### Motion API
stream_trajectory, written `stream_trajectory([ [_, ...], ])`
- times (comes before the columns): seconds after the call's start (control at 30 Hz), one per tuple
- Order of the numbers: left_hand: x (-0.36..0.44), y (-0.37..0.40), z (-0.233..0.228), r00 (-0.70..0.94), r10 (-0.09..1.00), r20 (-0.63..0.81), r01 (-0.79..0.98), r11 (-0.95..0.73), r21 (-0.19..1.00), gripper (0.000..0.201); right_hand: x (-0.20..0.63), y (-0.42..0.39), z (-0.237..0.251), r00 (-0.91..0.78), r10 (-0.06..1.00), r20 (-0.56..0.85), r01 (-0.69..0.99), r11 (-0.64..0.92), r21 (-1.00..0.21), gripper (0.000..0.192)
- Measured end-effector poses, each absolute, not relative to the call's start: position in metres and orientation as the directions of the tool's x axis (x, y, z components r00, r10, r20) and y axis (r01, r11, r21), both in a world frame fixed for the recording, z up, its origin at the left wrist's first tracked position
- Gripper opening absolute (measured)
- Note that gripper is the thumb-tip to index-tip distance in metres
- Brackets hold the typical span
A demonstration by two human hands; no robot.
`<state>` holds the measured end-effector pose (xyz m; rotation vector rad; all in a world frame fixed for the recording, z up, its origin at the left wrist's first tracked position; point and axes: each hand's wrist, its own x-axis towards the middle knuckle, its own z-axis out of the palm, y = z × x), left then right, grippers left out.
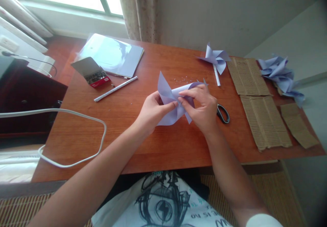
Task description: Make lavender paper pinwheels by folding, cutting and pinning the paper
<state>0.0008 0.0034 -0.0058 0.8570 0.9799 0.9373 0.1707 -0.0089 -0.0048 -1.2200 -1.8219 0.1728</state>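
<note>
A lilac paper pinwheel is between my two hands, above the middle of the table. My left hand is closed on its left side, the thumb pressing near the centre. My right hand pinches the paper at the centre and upper right, where a blade curls over. Whether a pin sits under my fingertips is too small to make out. Scissors lie just right of my right hand, their blades partly hidden behind it. Tiny bits are scattered on the table beyond the pinwheel.
A finished-looking pinwheel on a white stick lies at the back right, near corrugated cardboard pieces and crumpled lilac paper. Leftward are an open red box of small metal pieces, a rolled paper stick, a paper pack and a white cable.
</note>
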Motion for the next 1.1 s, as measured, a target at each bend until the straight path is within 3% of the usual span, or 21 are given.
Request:
stream_trajectory([
  [0.3,0.0,0.004,-0.006,0.203,0.942,-0.266,-0.254,0.314,0.915,0.027,0.17,-0.01,-0.004,-0.113,0.782,0.613,0.663,0.519,-0.54,0.017],
  [0.5,-0.001,0.006,-0.008,0.129,0.958,-0.258,-0.27,0.284,0.92,0.026,0.169,-0.013,-0.002,-0.086,0.755,0.65,0.72,0.498,-0.484,0.013],
  [0.7,-0.001,0.006,-0.013,0.125,0.97,-0.21,-0.291,0.239,0.926,0.031,0.166,-0.013,-0.003,-0.172,0.717,0.675,0.735,0.55,-0.397,0.008],
  [0.8,-0.001,0.006,-0.009,0.107,0.97,-0.218,-0.286,0.24,0.928,0.029,0.167,-0.014,-0.003,-0.113,0.72,0.684,0.685,0.556,-0.472,0.007],
  [0.97,-0.002,0.005,-0.002,0.089,0.953,-0.288,-0.281,0.302,0.911,0.03,0.174,-0.011,-0.006,0.208,0.745,0.633,0.451,0.502,-0.738,0.02],
  [1.1,-0.002,0.005,-0.003,0.079,0.96,-0.267,-0.279,0.278,0.919,0.031,0.175,-0.01,-0.006,0.183,0.761,0.622,0.471,0.487,-0.735,0.018],
])
